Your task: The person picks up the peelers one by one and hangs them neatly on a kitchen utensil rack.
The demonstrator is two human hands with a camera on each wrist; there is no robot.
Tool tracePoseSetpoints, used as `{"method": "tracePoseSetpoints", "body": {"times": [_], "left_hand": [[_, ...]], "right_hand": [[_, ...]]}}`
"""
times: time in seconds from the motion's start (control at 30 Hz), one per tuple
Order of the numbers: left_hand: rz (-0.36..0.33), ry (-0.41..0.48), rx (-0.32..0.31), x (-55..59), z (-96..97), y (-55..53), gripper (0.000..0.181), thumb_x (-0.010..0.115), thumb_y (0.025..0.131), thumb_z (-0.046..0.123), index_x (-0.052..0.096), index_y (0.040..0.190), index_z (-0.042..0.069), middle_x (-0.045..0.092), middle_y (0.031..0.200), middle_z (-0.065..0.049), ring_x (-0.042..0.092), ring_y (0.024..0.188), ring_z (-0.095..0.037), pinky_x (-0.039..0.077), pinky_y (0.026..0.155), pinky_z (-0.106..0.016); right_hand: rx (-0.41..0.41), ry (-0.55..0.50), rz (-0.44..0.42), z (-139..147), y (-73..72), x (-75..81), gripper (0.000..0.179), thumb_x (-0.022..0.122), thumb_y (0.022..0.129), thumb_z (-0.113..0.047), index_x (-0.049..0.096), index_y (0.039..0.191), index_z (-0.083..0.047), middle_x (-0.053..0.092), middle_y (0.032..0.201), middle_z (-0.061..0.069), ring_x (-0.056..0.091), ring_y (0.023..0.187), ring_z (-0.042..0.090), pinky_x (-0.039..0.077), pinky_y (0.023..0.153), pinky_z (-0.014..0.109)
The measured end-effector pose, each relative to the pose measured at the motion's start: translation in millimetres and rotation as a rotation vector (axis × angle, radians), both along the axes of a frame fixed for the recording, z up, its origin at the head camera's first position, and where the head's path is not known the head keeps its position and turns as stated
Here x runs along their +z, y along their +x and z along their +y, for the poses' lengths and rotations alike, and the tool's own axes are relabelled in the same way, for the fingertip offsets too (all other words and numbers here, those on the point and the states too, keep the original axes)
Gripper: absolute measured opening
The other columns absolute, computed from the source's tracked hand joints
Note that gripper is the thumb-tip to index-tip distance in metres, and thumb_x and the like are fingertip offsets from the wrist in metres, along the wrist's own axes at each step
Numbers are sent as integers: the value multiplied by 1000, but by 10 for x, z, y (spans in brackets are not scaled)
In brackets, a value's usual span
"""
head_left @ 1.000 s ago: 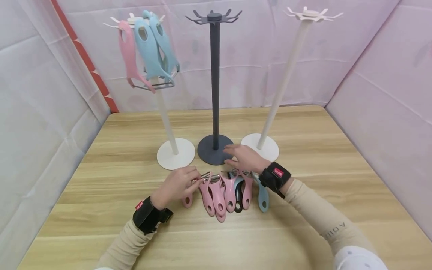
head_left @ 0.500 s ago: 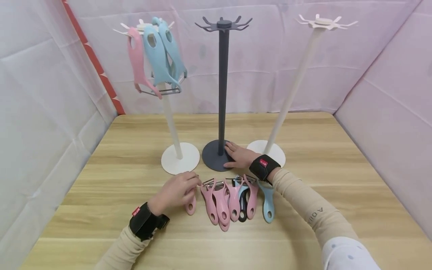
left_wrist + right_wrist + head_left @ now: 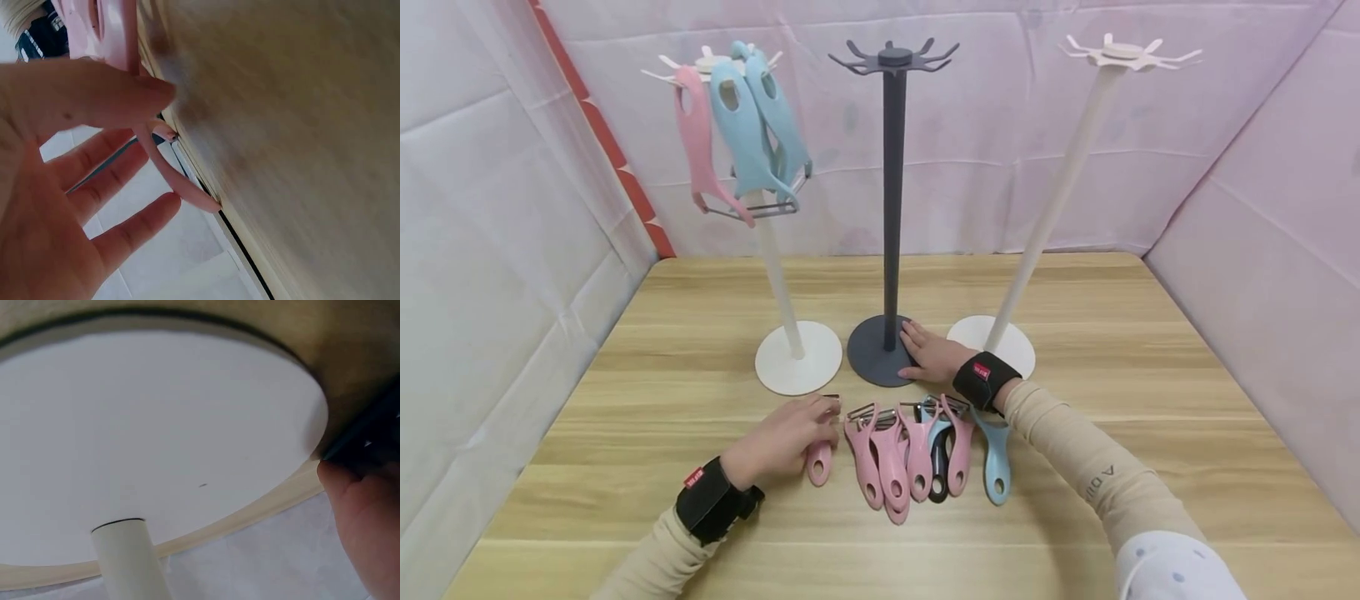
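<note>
Already, three peelers (image 3: pixel 745 137) hang on the left stand (image 3: pixel 781 292); loose peelers (image 3: pixel 889 458) lie on the near table (image 3: pixel 700 300). The left hand (image 3: pixel 784 437) spreads loosely around a pink peeler (image 3: pixel 820 454); the right hand (image 3: pixel 936 354) rests straight-fingered on the dark base (image 3: pixel 872 367).

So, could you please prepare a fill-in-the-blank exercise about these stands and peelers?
1. The right hand rests on the base of the stand in the ____ of the row.
2. The peeler at the left hand is ____.
3. The hanging peelers are pink and ____.
4. Peelers hang on only ____ of the three stands.

Missing words: middle; pink; light blue; one.
</note>
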State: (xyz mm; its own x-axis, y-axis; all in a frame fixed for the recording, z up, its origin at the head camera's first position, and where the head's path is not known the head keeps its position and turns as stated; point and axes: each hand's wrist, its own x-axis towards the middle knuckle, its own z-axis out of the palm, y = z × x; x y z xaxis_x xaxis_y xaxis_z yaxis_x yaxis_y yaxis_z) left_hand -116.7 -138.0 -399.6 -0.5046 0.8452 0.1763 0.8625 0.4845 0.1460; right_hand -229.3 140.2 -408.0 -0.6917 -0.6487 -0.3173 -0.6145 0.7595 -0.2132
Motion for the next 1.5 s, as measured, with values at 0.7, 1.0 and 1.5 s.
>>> {"method": "tracePoseSetpoints", "body": {"times": [0.7,1.0,1.5], "left_hand": [[-44,210,-81,234,-14,-144,19,69,77,9,68,95,9,65,99,-1,54,104,-21,40,94,-32],[-109,450,64,379,151,-199,35,66,82,11,59,114,-2,64,101,-8,59,95,-19,47,82,-32],[223,1048,240,988,706,-640,36,42,97,12,50,122,-13,60,85,-19,59,68,-25,43,48,-29]], "right_hand": [[9,1,31,51,-47,-84,75,45,93,-41,15,141,9,5,148,26,3,136,35,17,108,41],[-3,-12,15,28,-25,-62,75,46,93,-40,15,141,9,5,148,26,3,136,36,18,108,42],[-9,11,31,42,-30,-107,76,44,93,-43,13,142,6,3,149,23,2,137,33,17,108,41]]}}
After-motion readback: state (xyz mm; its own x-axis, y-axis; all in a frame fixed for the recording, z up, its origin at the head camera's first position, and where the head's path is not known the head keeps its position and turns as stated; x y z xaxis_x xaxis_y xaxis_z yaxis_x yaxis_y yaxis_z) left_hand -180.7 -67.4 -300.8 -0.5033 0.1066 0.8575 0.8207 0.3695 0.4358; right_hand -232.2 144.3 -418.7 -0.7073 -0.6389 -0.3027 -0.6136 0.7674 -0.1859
